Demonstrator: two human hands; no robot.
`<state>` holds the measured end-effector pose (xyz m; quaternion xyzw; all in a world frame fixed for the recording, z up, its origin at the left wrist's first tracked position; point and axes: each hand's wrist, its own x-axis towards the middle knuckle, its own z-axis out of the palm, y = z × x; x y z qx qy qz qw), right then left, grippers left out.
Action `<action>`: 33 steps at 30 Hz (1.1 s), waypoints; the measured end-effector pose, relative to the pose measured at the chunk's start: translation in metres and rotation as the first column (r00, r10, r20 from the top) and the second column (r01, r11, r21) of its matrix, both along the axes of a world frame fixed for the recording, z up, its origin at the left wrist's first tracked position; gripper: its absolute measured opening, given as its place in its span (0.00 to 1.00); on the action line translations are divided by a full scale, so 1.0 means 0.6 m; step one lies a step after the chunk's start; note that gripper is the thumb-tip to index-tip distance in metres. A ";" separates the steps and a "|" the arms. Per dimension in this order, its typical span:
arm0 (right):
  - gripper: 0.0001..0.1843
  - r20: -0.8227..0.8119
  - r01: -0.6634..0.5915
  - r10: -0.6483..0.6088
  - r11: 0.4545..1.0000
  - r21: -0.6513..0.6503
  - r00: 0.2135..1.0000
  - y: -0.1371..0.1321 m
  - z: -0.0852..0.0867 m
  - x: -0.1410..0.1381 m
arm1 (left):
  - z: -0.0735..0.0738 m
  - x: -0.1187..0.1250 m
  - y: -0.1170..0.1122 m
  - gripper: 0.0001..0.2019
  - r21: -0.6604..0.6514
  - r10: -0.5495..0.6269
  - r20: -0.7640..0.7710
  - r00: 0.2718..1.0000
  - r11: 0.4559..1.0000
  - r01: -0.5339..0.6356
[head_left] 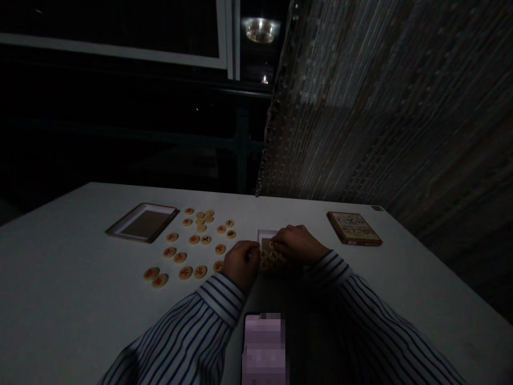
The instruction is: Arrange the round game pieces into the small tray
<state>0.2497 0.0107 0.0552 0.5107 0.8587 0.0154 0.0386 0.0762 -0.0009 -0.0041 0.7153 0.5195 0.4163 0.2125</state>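
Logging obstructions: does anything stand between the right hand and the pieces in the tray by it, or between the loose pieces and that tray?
Nothing visible separates the right hand from the pieces in the tray. The left hand, at the left edge, stands between the tray and the nearer loose pieces.

Tabletop (72, 299): white, dimly lit
Open tray (142, 222): on the left, shallow, bare brown floor
Loose round pieces (194, 239): scattered left of centre, some touching; most marked red, a few black, several plain
White-walled box (265, 233): near centre, open, partly hidden
Flat box (355, 229): on the right, printed top
Far right corner: small dark rectangle (377, 208)
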 end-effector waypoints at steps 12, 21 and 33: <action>0.15 0.042 -0.006 0.007 0.999 -0.032 0.999 -0.008 0.013 -0.006 | 0.001 -0.001 -0.002 0.09 -0.030 0.008 0.008 1.000 1.000 -0.008; 0.14 0.038 -0.006 0.008 0.999 -0.034 0.999 -0.006 0.009 -0.004 | -0.002 0.000 0.000 0.09 0.002 -0.004 -0.009 1.000 1.000 0.004; 0.15 0.025 0.007 -0.006 0.999 -0.038 1.000 -0.006 0.007 -0.003 | -0.001 0.001 -0.001 0.08 0.014 -0.001 -0.025 1.000 1.000 0.001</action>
